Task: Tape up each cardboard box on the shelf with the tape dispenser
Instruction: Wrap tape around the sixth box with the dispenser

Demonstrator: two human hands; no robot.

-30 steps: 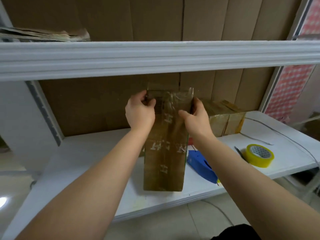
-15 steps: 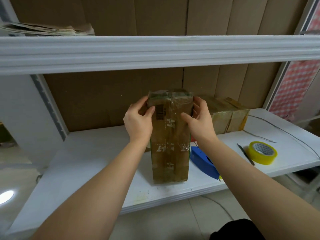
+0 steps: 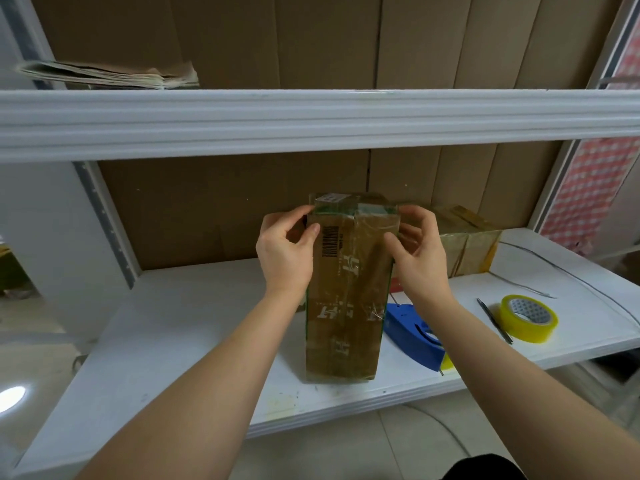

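Note:
A tall brown cardboard box (image 3: 346, 306), wrapped in clear tape and showing a barcode, stands upright on the white shelf (image 3: 194, 327). My left hand (image 3: 285, 252) grips its upper left edge with thumb in front and fingers behind. Holding the upper right edge is my right hand (image 3: 419, 252), thumb on the front face. The blue tape dispenser (image 3: 414, 336) lies on the shelf just right of the box, under my right forearm. A second taped box (image 3: 465, 242) sits at the back right.
A yellow tape roll (image 3: 528, 318) and a thin dark pen-like tool (image 3: 493, 320) lie at the shelf's right. A wire (image 3: 561, 271) runs along the right end. The upper shelf beam (image 3: 318, 123) hangs above, with flattened cardboard (image 3: 114, 76) on it.
The box has been tipped further upright and its top now faces me more, with the barcode showing. Both hands stayed on its upper edges. The view has tilted upward.

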